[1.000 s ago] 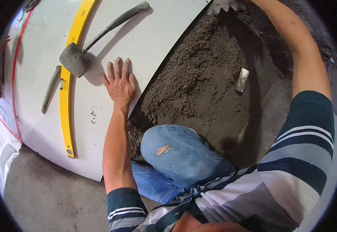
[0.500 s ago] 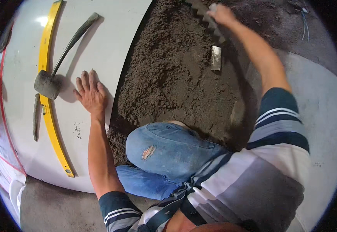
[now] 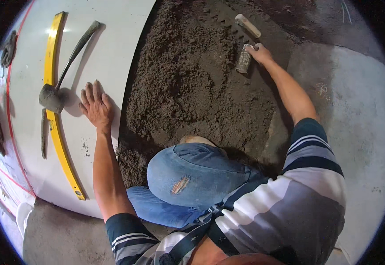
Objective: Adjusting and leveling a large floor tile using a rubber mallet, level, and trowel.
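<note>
My left hand (image 3: pixel 97 106) lies flat on the large white slab (image 3: pixel 108 48), fingers spread, holding nothing. Left of it, a rubber mallet (image 3: pixel 52 99) with a black handle rests across a yellow spirit level (image 3: pixel 64 152). My right hand (image 3: pixel 261 54) is closed on the end of a short rectangular metal piece (image 3: pixel 244 59), smeared with mortar and held at the mortar bed; its exact kind is unclear. Just beyond it lies a notched trowel (image 3: pixel 248 25), its pale handle up and its toothed blade mostly blending into the mortar.
Dark, crumbly mortar (image 3: pixel 174 88) spreads from the slab's edge to my knee (image 3: pixel 197 174). A short dark rod (image 3: pixel 44 134) lies beside the level. Grey floor (image 3: pixel 356 132) stretches along the right. Dark objects (image 3: pixel 8 48) sit past the red line at far left.
My right hand has let go of the notched trowel, leaving it on the mortar, and has taken hold of the metal piece. My left hand stays flat on the slab.
</note>
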Demonstrator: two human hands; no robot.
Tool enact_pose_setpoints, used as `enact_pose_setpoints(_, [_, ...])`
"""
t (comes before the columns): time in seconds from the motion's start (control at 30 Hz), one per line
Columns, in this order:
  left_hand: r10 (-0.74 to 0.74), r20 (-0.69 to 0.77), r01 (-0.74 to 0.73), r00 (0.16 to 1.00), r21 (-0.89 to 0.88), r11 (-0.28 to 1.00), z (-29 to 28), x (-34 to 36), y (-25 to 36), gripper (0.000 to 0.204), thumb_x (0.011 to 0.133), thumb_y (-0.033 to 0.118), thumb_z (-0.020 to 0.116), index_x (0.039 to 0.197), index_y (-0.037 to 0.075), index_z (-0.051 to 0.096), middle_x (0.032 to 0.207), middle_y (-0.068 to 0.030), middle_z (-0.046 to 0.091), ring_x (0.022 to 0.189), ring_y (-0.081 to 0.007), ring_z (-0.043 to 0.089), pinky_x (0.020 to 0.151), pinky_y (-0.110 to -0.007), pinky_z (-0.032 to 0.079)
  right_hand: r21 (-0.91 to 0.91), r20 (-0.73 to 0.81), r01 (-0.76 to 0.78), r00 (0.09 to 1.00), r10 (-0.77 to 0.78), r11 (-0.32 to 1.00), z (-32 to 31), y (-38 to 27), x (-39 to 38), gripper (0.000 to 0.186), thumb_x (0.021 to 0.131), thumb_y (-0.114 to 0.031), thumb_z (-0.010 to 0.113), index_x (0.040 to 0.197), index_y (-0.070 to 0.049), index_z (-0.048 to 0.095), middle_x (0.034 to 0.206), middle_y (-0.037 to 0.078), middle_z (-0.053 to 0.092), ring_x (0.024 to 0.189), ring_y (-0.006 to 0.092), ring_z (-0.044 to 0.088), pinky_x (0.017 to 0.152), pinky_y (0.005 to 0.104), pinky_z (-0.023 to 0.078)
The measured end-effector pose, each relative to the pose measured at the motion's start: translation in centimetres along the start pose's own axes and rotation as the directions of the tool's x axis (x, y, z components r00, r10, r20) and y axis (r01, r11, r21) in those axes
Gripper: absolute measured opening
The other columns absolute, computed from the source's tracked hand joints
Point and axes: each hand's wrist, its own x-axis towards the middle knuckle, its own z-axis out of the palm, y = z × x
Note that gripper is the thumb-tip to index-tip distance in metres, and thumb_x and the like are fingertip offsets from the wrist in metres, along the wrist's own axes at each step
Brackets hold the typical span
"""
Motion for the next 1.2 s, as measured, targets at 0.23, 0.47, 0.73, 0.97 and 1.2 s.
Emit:
enact_pose_setpoints(0.23, [0.056, -0.05, -0.054, 0.997, 0.05, 0.997, 1.7, 0.0, -1.3, 0.051, 0.085, 0.032, 0.042, 0.136, 0.029, 0.035, 0.144, -0.0023, 0.03, 0.134, -0.0255, 0.022, 0.108, -0.054, 0.012, -0.035, -0.016, 0.281, 0.959, -0.282, 0.959, -1.5, 0.5, -3.1, 0.047, 0.074, -0.039, 0.065, 0.101, -0.001, 0.059, 0.101, 0.018, 0.061, 0.094, 0.0336, 0.059, 0.078, 0.0428, 0.046])
enact_pose_setpoints(0.47, [-0.042, 0.043, 0.044, 0.998, -0.048, 0.998, -1.1, -0.3, -0.5, 0.049, 0.084, 0.03, 0.042, 0.133, 0.023, 0.04, 0.141, -0.0031, 0.033, 0.133, -0.0264, 0.023, 0.106, -0.054, 0.015, -0.261, 0.207, 0.688, 0.725, -0.657, 0.677, -7.6, -3.9, -11.6, 0.032, 0.075, -0.022, 0.068, 0.093, 0.001, 0.057, 0.084, 0.019, 0.059, 0.086, 0.0385, 0.054, 0.075, 0.0469, 0.043])
enact_pose_setpoints(0.73, [-0.047, -0.007, 0.046, 0.999, -0.089, 0.995, -1.9, 0.0, -0.1, 0.049, 0.082, 0.028, 0.046, 0.13, 0.023, 0.043, 0.139, -0.0043, 0.036, 0.131, -0.0264, 0.027, 0.105, -0.054, 0.018, -0.302, 0.179, 0.667, 0.741, -0.647, 0.681, -12.5, -13.1, -9.5, 0.025, 0.075, -0.027, 0.067, 0.089, -0.008, 0.06, 0.082, 0.017, 0.062, 0.08, 0.0366, 0.06, 0.069, 0.0452, 0.048])
enact_pose_setpoints(0.97, [-0.059, 0.005, 0.059, 0.998, -0.136, 0.989, -2.2, -0.1, -0.2, 0.048, 0.082, 0.029, 0.046, 0.13, 0.022, 0.043, 0.139, -0.0039, 0.035, 0.132, -0.0257, 0.026, 0.105, -0.055, 0.016, 0.086, 0.051, 0.686, 0.721, -0.691, 0.722, -12.4, -33.4, 2.7, 0.061, 0.079, -0.056, 0.052, 0.067, 0.003, 0.059, 0.059, 0.018, 0.058, 0.054, 0.0313, 0.06, 0.058, 0.0423, 0.048])
enact_pose_setpoints(1.2, [-0.04, 0.019, 0.043, 0.999, -0.203, 0.978, -1.3, 1.4, 1.8, 0.049, 0.082, 0.029, 0.048, 0.131, 0.023, 0.042, 0.139, -0.0038, 0.035, 0.132, -0.0259, 0.024, 0.106, -0.054, 0.014, 0.358, -0.085, 0.731, 0.645, -0.76, 0.581, -14.8, -52.6, 5.9, 0.042, 0.081, -0.038, 0.056, 0.059, -0.002, 0.052, 0.044, 0.009, 0.044, 0.035, 0.0188, 0.044, 0.035, 0.0351, 0.034])
